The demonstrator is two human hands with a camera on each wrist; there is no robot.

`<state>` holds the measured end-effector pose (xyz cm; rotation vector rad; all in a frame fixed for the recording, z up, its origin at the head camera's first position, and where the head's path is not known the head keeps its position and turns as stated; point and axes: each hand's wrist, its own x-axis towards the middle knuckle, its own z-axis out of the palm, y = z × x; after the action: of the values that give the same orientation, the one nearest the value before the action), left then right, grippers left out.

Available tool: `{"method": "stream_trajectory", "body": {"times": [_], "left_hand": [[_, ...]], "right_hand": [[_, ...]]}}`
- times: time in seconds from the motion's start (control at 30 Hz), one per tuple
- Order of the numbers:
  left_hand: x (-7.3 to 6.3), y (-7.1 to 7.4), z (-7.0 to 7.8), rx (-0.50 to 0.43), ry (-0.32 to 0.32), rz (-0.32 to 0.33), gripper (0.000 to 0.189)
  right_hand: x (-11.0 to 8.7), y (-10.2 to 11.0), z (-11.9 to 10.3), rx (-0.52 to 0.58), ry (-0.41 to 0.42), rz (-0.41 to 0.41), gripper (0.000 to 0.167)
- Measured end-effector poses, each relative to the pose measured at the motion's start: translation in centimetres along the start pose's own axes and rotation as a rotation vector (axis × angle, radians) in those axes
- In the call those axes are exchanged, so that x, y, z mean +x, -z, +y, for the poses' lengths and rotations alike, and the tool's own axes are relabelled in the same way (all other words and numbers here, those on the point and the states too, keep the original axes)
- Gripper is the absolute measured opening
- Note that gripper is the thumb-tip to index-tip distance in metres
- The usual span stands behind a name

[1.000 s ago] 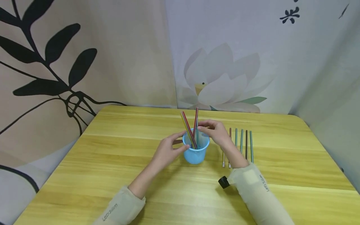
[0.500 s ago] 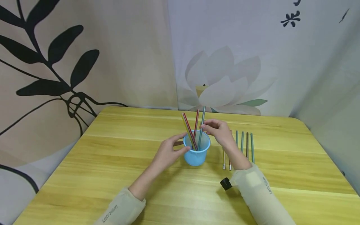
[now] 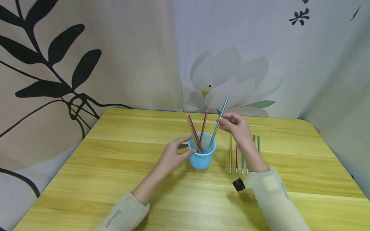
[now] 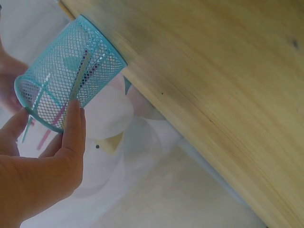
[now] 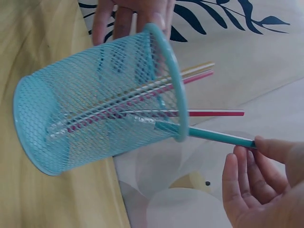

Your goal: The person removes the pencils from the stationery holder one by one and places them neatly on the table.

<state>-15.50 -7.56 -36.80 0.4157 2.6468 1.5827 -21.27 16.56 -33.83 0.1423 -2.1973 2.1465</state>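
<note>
Two fingertips of the right hand (image 3: 237,128), thumb and forefinger, pinch a teal pencil (image 3: 218,124) near its upper part; the other fingers curl loosely behind. The pencil is slim and striped in teal and pale lines, tilted so that its top leans up and to the right while its lower end sits inside the blue mesh cup (image 3: 201,156), crossing the rim on the right side. In the right wrist view the same teal pencil (image 5: 209,136) passes over the cup's rim and into the fingertips (image 5: 266,145).

The left hand (image 3: 172,155) rests against the left side of the cup, fingers straight and slightly spread, thumb and forefinger touching the wall near the rim; the left wrist view shows a fingertip (image 4: 75,124) laid on the mesh.

The cup stands upright on the wooden table (image 3: 115,166), near its middle. Besides the teal one it holds a red pencil (image 3: 203,126) and a pair of red-and-yellow striped pencils (image 3: 193,131), all leaning. To the right of the cup, a row of pencils (image 3: 240,154) lies flat on the table, side by side, partly hidden by the right forearm.
</note>
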Motion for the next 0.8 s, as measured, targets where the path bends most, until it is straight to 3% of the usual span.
{"method": "stream_trajectory", "body": {"times": [0.2, 0.53, 0.8], "left_hand": [[0.1, -0.1, 0.0, 0.009, 0.003, 0.004, 0.055], [0.0, -0.1, -0.2, 0.018, -0.004, -0.002, 0.055], [-0.1, 0.0, -0.2, 0.022, -0.011, -0.005, 0.056]], "right_hand": [[-0.3, 1.0, -1.1, 0.04, 0.048, 0.031, 0.01], [-0.6, 3.8, -2.6, 0.211, 0.129, 0.093, 0.004], [-1.0, 6.8, -2.4, 0.217, 0.1, 0.106, 0.007]]}}
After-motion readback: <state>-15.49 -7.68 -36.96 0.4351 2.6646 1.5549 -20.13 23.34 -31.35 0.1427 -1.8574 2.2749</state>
